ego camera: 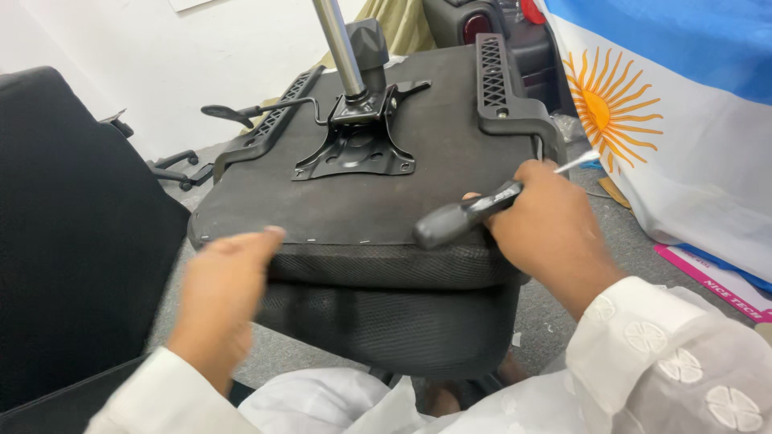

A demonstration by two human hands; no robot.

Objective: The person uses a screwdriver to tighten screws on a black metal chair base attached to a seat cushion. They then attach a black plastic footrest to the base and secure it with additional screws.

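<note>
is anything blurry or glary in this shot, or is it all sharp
Head view: the left hand is smeared by motion blur at the seat edge; the right hand and its screwdriver are only slightly soft; the metal plate is crisp; the chrome column shows mild glare; lighting is even, shadows faint.

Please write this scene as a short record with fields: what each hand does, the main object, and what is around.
Main object: upturned office chair seat, underside facing up
Mounted on it: black metal tilt plate with chrome gas cylinder
Seat sides: two black plastic armrest brackets
Left hand: blurred, at the seat's front edge
Right hand: holds a black-handled screwdriver, near the right bracket
Right side: sun-emblem flag
Left side: black chair backrest
</note>
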